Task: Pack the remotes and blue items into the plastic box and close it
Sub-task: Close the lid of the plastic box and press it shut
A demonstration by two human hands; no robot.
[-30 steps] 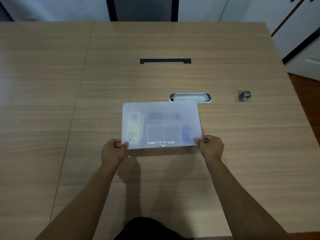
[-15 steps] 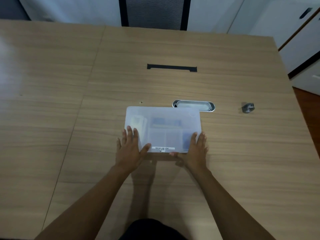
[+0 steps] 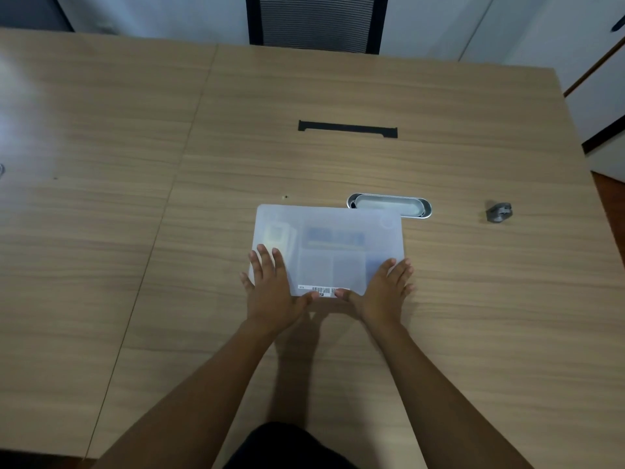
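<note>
Plastic box [image 3: 338, 228] under both flat hands

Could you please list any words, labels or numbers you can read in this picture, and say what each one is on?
None can be read.
Barcode sticker on the near edge of the plastic box lid: bars and small print show, too small and blurred to read; the thumbs of the left hand and right hand partly cover it.
Items inside the box: only blurred shapes through the frosted lid; no text is legible.
</note>
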